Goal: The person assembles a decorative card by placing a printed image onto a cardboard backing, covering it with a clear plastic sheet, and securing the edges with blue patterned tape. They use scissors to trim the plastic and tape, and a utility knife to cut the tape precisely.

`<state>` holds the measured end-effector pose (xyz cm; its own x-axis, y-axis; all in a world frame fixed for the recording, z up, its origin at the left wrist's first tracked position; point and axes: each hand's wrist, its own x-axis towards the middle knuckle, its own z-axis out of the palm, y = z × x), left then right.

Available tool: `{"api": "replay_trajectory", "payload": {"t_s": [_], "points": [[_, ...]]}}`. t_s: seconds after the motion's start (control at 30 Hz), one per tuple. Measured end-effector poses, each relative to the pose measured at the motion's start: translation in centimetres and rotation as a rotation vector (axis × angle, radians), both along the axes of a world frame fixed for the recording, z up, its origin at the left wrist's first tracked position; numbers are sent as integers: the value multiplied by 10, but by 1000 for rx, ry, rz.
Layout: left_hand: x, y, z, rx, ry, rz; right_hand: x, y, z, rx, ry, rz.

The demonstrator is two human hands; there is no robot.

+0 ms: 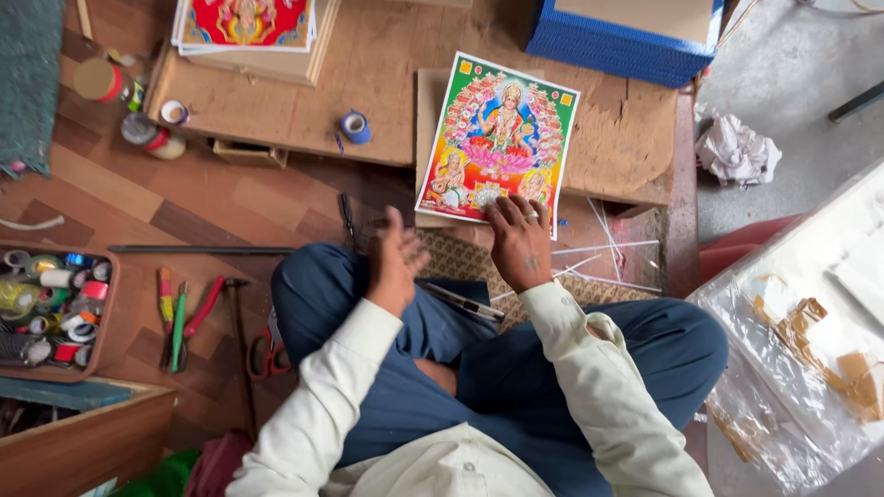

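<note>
Pressing its fingers flat on the near edge of the colourful print point(498, 138), the right hand point(519, 241) steadies it on the wooden board point(622, 138). The left hand point(394, 262) hovers spread and empty. Squaring the print likely needs both hands next.

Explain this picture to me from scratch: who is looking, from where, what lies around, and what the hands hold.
There is one picture, taken by a camera worn on a seated person's head, looking down at crossed legs in blue trousers. No machine is involved, only two bare hands. The right hand presses its fingers on the lower edge of a colourful printed picture lying on a wooden board. The left hand is open in the air, holding nothing. On the floor nearby lie pliers and screwdrivers, red-handled scissors, a tray of tape rolls and a small blue tape roll.
</note>
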<state>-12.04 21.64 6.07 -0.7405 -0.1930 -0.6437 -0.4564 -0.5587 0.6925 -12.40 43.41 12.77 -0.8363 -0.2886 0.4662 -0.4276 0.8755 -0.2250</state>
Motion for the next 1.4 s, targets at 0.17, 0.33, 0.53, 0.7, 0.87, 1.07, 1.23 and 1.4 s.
{"api": "replay_trajectory", "payload": {"t_s": [0.17, 0.33, 0.53, 0.7, 0.87, 1.07, 1.23, 1.4], "points": [[16, 33, -27, 34, 125, 58, 2, -1, -8, 26, -108, 124], [2, 39, -12, -209, 148, 107, -4, 2, 3, 76, -109, 179], [-6, 37, -32, -286, 266, 99, -5, 13, 11, 4, -117, 38], [-5, 40, -50, -763, 661, 90, -4, 36, -6, -413, -463, -276], [-4, 40, -36, -562, 402, 18, -14, 45, -34, -460, -372, -257], [-9, 30, -6, -756, 316, -23, -14, 40, -41, -519, -384, -281], [-22, 10, 15, -988, 429, -213, -11, 30, -36, -496, -356, -291], [-24, 5, 27, -1251, 384, -440, -9, 24, -33, -479, -326, -314]]}}
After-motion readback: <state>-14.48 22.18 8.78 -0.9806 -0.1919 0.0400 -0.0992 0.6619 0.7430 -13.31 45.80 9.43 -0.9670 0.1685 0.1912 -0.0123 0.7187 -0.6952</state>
